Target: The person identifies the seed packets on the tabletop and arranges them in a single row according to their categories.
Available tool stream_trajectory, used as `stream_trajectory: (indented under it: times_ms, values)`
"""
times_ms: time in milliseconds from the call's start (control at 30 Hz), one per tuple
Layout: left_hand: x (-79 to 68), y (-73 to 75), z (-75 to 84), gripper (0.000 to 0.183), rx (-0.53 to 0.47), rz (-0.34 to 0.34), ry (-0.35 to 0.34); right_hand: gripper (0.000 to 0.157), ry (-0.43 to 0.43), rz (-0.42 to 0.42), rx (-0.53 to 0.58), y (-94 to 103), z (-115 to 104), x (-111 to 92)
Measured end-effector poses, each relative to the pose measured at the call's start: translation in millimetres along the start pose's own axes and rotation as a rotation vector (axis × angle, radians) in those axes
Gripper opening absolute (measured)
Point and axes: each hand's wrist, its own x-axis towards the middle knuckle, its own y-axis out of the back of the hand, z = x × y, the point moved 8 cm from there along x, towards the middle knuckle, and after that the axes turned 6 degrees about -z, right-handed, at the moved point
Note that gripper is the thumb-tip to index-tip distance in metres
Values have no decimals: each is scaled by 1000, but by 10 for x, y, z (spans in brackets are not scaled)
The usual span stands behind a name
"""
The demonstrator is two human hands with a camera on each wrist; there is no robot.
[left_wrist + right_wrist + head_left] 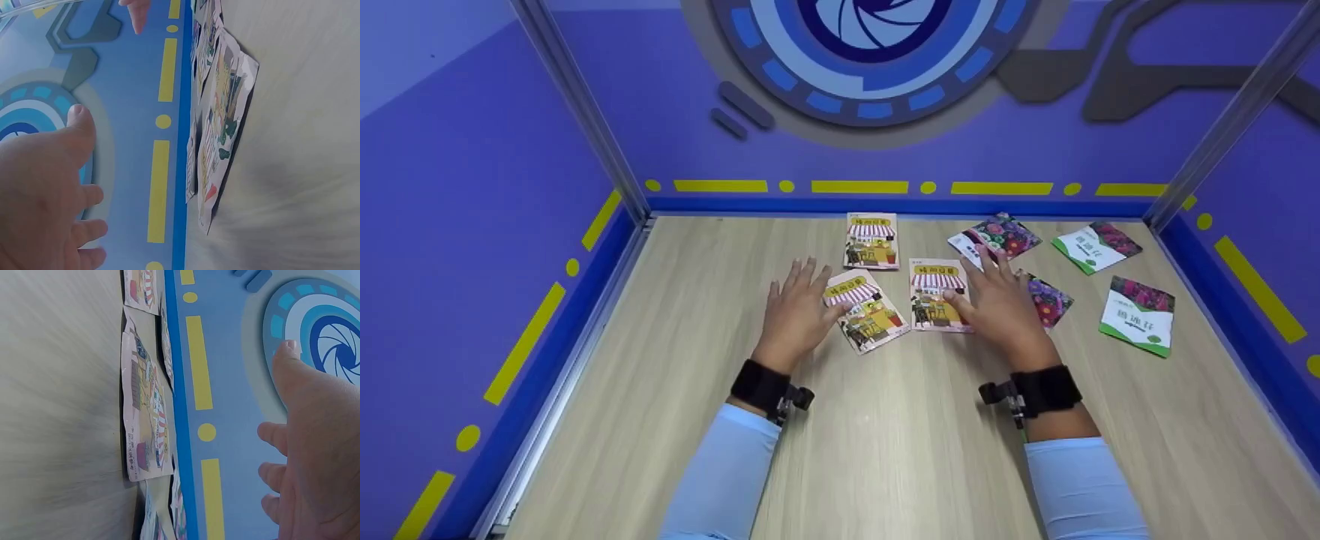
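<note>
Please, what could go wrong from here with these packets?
The slanted pink packet lies very close to the pink packet to its right, so sliding either one might make them overlap. In the head view, the right grip partly covers the lower purple-flower packet, so a downward move could perhaps nudge that packet unintentionally.

You had smooth, faintly glossy storefront-printed packets [872, 244], a wood-grained tabletop [870, 450] with a soft sheen, cloth sleeves [724, 472], matt wrist straps [1046, 390] and metal corner posts [579, 105].
</note>
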Motion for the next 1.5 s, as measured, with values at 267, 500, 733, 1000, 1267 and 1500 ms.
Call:
stream_trajectory:
  times_ms: [267,500,733,1000,1267,1500]
  values:
    - [-55,-312,133,84,24,-163,-31,83,28,-48,119,-119,-106,-12]
    - [-94,-516,266,83,65,-222,-34,71,88,-99,147,-314,-355,2]
    - [-109,-590,395,71,198,-199,-61,62,186,-102,76,-483,-604,-20]
    - [-156,-582,517,58,238,-143,-115,54,208,-123,37,-644,-746,-32]
    - [-192,-582,556,54,257,-82,-175,56,203,-156,216,-677,-795,-31]
    - [-172,-603,536,66,248,-123,-162,37,185,-68,450,-538,-836,14]
